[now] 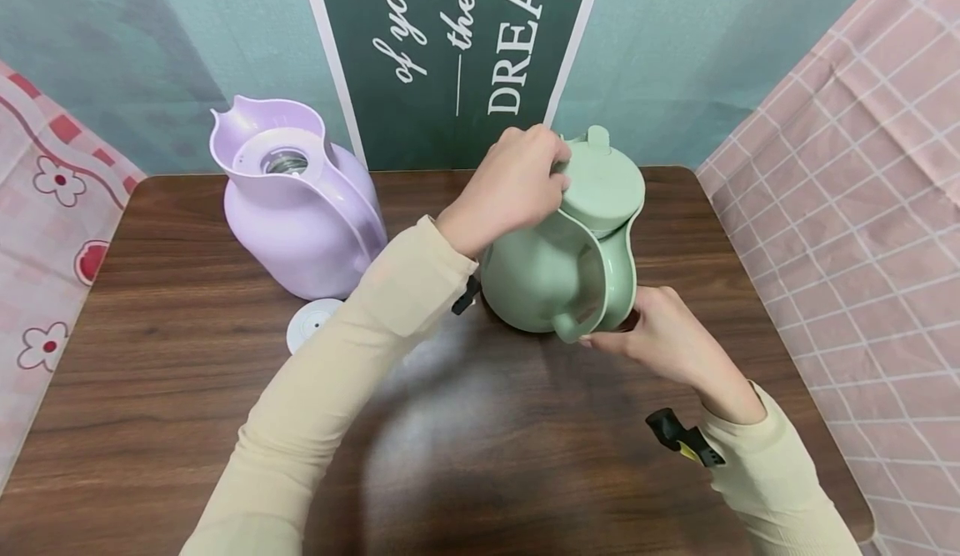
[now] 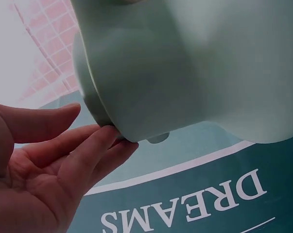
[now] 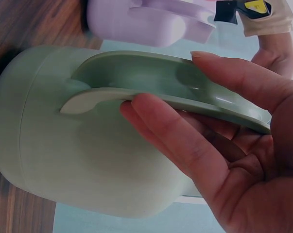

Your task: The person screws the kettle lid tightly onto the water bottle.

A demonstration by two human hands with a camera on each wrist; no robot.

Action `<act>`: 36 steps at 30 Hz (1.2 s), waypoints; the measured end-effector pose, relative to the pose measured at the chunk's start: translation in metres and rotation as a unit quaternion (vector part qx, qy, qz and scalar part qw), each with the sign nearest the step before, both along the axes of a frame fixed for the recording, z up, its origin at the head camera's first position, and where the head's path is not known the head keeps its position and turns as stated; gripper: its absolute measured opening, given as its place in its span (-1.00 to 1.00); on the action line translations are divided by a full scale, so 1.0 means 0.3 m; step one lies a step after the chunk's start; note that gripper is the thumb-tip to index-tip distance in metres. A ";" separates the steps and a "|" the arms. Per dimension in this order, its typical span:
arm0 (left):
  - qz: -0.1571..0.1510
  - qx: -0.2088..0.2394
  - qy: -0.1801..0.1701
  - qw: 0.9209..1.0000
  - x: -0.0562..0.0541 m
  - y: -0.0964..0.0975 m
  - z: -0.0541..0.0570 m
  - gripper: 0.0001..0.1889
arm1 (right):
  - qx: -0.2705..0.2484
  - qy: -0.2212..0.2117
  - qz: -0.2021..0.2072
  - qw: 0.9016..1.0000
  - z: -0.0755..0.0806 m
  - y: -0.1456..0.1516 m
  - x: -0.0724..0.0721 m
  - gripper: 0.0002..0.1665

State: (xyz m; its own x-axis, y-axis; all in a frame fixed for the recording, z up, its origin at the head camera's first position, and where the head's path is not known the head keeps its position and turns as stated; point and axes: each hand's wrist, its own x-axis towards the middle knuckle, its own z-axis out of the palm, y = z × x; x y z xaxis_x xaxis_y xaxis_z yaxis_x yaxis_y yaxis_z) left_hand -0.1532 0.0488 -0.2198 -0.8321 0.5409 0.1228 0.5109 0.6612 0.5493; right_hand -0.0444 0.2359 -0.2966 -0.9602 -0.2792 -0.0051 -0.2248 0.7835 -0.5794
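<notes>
A pale green thermos jug (image 1: 525,281) stands on the table with its lid (image 1: 603,185) on top and its broad handle (image 1: 618,277) toward me. My left hand (image 1: 521,177) is at the lid's left side. In the left wrist view its fingertips touch the rim by the lid (image 2: 90,97), while the thumb stays apart. Low on the handle, my right hand (image 1: 667,335) has its thumb on one side and its fingers on the other. The right wrist view shows these fingertips against the handle's edge (image 3: 102,97).
A lavender jug (image 1: 300,231) stands on the left without a lid, its metallic inside showing. Before it lies a white round disc (image 1: 311,320), partly behind my left sleeve. A teal and green backdrop (image 1: 247,31) rises behind the wooden table (image 1: 150,373); pink cloth (image 1: 847,164) borders the right.
</notes>
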 end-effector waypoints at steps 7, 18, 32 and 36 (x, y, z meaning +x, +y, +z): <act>-0.015 -0.003 -0.011 1.000 -0.030 0.003 0.002 -0.63 | -0.003 -0.001 0.000 1.000 0.001 -0.002 0.001 -0.78; 0.004 0.010 -0.015 1.000 0.018 -0.015 0.000 -0.63 | 0.002 0.016 0.007 1.000 -0.001 0.000 -0.001 -0.77; 0.008 0.003 0.002 1.000 0.031 -0.001 0.004 -0.60 | 0.003 0.024 0.011 1.000 0.000 0.003 -0.004 -0.75; 0.005 0.001 0.003 1.000 0.018 0.006 0.003 -0.59 | 0.002 0.026 0.011 1.000 -0.003 0.002 -0.004 -0.75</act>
